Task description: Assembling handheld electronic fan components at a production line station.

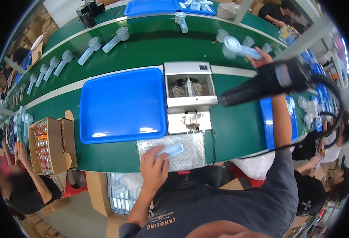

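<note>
On a bubble-wrap sheet [194, 154] at the table's near edge, my left hand [153, 166] is closed on a light-blue plastic handle shell [172, 150]. My right arm reaches far out to the right, over the green belt. There my right hand [263, 58] grips the handle end of a light-blue part with a round head [232, 45], slightly blurred. A black electric screwdriver [261, 84] hangs in front of my right forearm and hides some of it. Between my hands stands a silver screw feeder [191, 102] with small metal screws inside.
A big blue tray [123, 105] lies left of the feeder. Several similar round-headed parts [90, 49] lie along the belt. At left stands a cardboard box [55, 144] of orange-wired pieces; at right, a smaller blue tray [269, 123]. Other people sit on both sides.
</note>
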Demonstrator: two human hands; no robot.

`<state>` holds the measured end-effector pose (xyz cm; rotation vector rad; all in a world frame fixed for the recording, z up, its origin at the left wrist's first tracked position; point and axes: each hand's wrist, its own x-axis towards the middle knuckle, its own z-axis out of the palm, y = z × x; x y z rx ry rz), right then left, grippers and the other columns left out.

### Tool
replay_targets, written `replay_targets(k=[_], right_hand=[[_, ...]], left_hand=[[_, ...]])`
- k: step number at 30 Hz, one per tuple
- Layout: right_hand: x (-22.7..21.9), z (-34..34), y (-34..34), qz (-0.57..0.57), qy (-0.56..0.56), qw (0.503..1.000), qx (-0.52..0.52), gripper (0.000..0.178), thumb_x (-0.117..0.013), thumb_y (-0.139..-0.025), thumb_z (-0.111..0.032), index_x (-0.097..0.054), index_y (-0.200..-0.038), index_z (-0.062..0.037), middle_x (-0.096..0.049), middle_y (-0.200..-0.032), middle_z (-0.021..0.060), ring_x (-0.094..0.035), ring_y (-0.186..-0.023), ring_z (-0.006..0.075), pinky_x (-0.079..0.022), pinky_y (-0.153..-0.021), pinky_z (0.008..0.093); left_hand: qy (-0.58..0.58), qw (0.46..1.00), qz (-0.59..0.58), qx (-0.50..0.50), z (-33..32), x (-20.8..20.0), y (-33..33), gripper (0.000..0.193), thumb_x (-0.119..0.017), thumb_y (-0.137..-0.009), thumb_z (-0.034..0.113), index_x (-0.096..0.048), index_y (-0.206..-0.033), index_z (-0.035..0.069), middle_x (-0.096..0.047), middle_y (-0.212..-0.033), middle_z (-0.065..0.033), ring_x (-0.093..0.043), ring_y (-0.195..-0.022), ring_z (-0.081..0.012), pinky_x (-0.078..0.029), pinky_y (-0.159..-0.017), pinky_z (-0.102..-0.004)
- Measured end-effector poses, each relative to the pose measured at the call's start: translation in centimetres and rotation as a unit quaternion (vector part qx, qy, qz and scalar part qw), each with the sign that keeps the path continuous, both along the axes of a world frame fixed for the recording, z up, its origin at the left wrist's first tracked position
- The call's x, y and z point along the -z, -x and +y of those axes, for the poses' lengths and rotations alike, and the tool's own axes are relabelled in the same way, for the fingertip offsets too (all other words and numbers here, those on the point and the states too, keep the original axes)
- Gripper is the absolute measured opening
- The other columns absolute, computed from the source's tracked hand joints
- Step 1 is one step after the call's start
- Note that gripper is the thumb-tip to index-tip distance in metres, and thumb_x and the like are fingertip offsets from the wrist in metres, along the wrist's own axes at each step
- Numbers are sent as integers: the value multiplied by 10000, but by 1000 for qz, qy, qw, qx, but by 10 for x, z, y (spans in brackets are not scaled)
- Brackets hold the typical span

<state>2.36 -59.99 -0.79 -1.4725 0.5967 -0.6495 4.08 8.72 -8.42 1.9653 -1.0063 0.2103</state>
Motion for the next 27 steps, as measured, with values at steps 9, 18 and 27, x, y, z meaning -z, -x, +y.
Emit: replay_targets(k=[9, 18, 27], right_hand=[[48, 87, -310, -154, -77, 985, -18, 352, -653, -942, -101, -517, -1205, 91, -585, -1189, 207, -666, -967, 300, -611, -834, 390], [2, 112, -307, 377, 579, 723, -5, 538, -650, -837, -349, -604, -1269, -33, -580, -1311, 286, -645, -1126, 405, -526, -951, 449], [-8, 136, -167, 307, 626, 687, -206, 463, -646, -921, -253, -558, -1360, -134, -603, -1226, 177, -569, -1149, 345, -455, -994, 423]], left_hand=[[5, 981, 189, 43, 28, -23, -11, 357, -830, -684, 46, -710, -1017, 95, -723, -1054, -53, -680, -955, -241, -497, -841, -350], [190, 652, 653, 334, 34, -36, -4, 411, -813, -790, 23, -681, -1179, 6, -642, -1168, -107, -605, -1147, -242, -456, -1014, -375], [79, 621, 678, 386, 35, -67, 29, 654, -700, -902, 0, -372, -1465, 53, -597, -1246, -95, -584, -1204, -204, -456, -1053, -369]])
